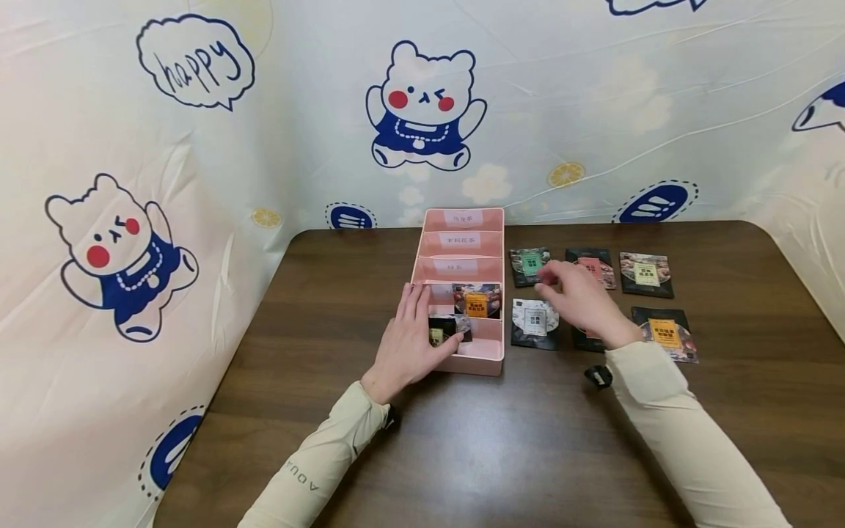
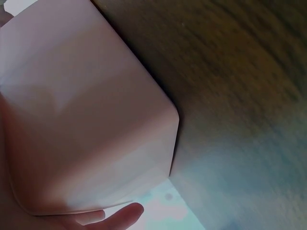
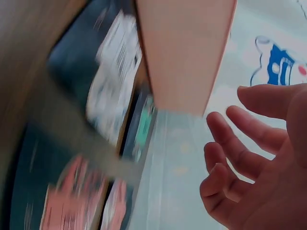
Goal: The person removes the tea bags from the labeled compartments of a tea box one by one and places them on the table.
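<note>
A long pink divided box [image 1: 478, 367] holds an orange-labelled packet [image 1: 477, 302] and, in the front compartment, a dark packet with a yellow-green label [image 1: 436, 336]. My left hand [image 1: 414, 341] rests on the box's left rim, fingers extended and thumb reaching over the front compartment. In the left wrist view the box's outer wall [image 2: 96, 105] fills much of the picture. Over the packets to the right hovers my right hand [image 1: 584, 299], loosely curled and holding nothing. It is nearest a green-labelled packet [image 1: 530, 264] and a pink-labelled packet [image 1: 602, 271].
Also on the brown table [image 1: 475, 455] lie a white-labelled packet [image 1: 535, 323], a pale-green-labelled packet [image 1: 645, 274] and an orange-labelled packet [image 1: 667, 334]. Another packet is mostly hidden under my right hand. Paper labels [image 1: 464, 217] mark the rear compartments. A printed cloth [image 1: 304, 110] hangs behind.
</note>
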{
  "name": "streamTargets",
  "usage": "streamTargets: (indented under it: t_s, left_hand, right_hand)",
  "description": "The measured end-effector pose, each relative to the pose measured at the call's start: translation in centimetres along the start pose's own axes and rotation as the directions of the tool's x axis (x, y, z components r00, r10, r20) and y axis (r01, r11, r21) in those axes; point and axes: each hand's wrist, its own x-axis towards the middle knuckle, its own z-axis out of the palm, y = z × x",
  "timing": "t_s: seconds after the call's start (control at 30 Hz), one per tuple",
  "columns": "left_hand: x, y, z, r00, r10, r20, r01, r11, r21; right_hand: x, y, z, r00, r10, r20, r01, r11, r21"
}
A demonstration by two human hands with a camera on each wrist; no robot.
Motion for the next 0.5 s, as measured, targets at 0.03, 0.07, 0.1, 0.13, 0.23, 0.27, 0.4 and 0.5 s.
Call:
streamTargets:
  t_s: [0.03,0.07,0.1,0.13,0.23,0.27,0.4,0.5]
  left_hand:
    - [0.0,0.0,0.0,1.0,-0.001,0.002,0.001,1.0,0.001]
    - [0.0,0.0,0.0,1.0,-0.003,0.004,0.003,1.0,0.002]
    - [0.0,0.0,0.0,1.0,-0.005,0.006,0.005,1.0,0.002]
    - [0.0,0.1,-0.1,1.0,-0.004,0.004,0.004,1.0,0.001]
    - [0.1,0.1,-0.2,1.0,-0.002,-0.002,0.002,1.0,0.0]
    - [0.1,0.2,-0.2,1.0,-0.001,-0.003,0.001,1.0,-0.001]
    - [0.0,0.2,-0.2,1.0,0.003,-0.007,-0.003,1.0,0.001]
    - [0.0,0.2,-0.2,1.0,0.004,-0.01,-0.004,1.0,0.003]
  right_hand:
    - [0.3,-0.4,0.4,1.0,-0.005,-0.006,0.005,1.0,0.007]
    - [0.6,-0.9,0.8,1.0,-0.009,-0.012,0.009,1.0,0.016]
    - [0.9,-1.4,1.2,1.0,-0.018,-0.022,0.019,1.0,0.02]
    - [1.2,-1.9,1.6,0.999,-0.027,-0.03,0.028,0.999,0.025]
    - [1.9,-3.3,2.4,0.998,-0.039,-0.046,0.041,0.998,0.04]
    - [2.1,-3.7,2.7,0.998,-0.04,-0.044,0.042,0.998,0.041]
    - [2.5,-4.9,3.7,0.999,-0.033,-0.025,0.034,0.999,0.02]
    - [2.7,-5.1,4.3,0.999,-0.033,-0.015,0.033,0.999,-0.003]
